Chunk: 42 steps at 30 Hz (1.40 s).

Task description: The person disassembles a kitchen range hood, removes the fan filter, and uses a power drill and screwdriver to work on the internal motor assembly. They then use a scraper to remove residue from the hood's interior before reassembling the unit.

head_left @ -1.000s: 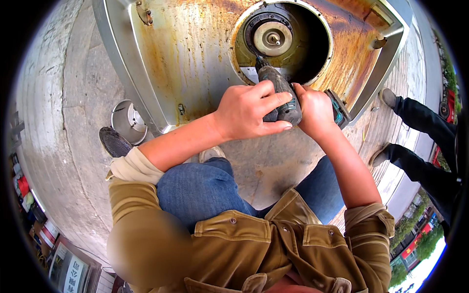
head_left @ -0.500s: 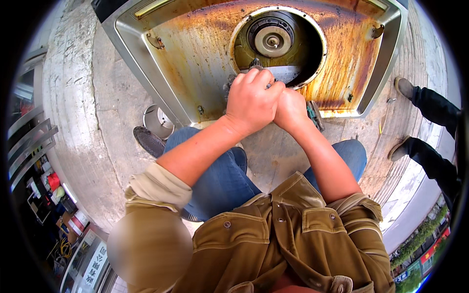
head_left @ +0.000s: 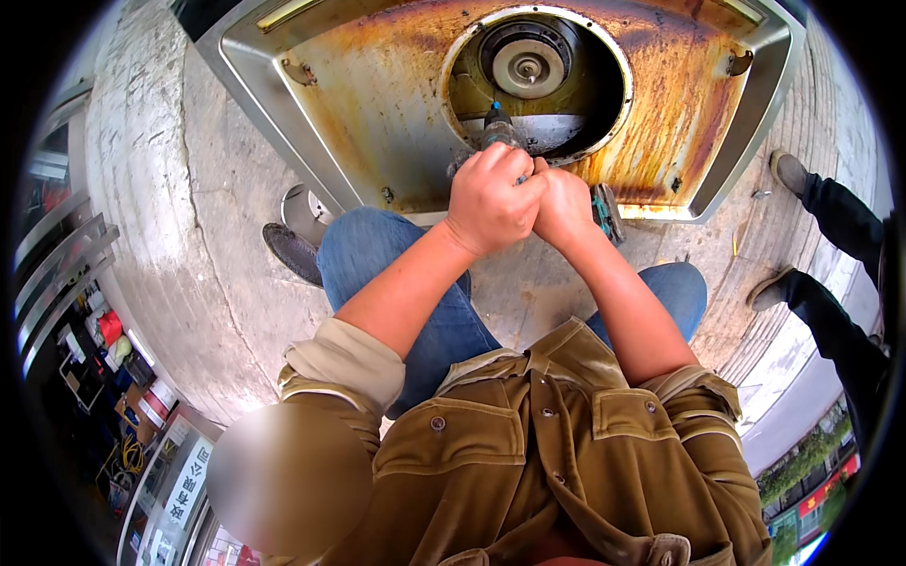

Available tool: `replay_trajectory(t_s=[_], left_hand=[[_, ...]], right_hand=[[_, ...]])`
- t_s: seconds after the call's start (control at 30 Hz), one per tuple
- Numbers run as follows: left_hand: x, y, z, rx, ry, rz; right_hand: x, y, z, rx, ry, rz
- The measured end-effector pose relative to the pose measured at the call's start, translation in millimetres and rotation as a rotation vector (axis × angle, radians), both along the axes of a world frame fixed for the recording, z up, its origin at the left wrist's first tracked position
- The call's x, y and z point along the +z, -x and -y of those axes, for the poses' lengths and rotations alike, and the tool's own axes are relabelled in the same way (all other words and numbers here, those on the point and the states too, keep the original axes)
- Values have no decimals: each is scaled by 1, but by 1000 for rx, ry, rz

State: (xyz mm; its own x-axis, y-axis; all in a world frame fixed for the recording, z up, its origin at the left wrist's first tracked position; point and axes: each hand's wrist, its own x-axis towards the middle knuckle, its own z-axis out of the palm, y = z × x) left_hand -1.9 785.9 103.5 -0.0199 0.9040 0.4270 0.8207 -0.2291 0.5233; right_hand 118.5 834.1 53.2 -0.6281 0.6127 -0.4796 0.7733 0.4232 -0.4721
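A cordless drill (head_left: 497, 132) with a dark chuck and a small blue tip points into the round opening (head_left: 451, 132) of a grease-stained range hood (head_left: 377, 141). My left hand (head_left: 493, 200) is wrapped around the drill's body, its fingers curled over the top. Pressed against it, my right hand (head_left: 564, 209) is closed too, apparently on the same tool; its grip is mostly hidden. Inside the opening sits a motor with a round pale hub (head_left: 528, 70), beyond the drill's tip. A teal and dark piece (head_left: 608, 213) shows beside my right wrist; whether it belongs to the drill I cannot tell.
On the paved ground, a metal cylinder (head_left: 304, 215) stands left of my knee. Another person's dark-trousered legs (head_left: 830, 212) and shoes are at the right. Shelves with mixed goods (head_left: 113, 377) line the far left. Metal clips (head_left: 739, 62) stick out from the hood's inner panel.
Both hands and the drill sit slightly lower relative to the hood, and more of the chuck and its blue tip shows. The view has shifted a little. Both hands keep their grip.
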Motion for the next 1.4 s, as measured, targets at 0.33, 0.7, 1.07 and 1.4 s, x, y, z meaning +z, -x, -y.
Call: replay_trajectory(t_s=[0.33, 0.7, 1.07, 1.4], left_hand=[[-13, 0, 15, -22, 72, 47], [-19, -13, 17, -112, 191, 85], [-19, -33, 21, -257, 204, -20], [25, -20, 13, -161, 97, 30]], right_hand=[[-8, -5, 18, 30, -113, -43], [-44, -21, 34, -58, -139, -215], [-71, -40, 56, -37, -276, 76], [-15, -33, 37, -207, -205, -350]])
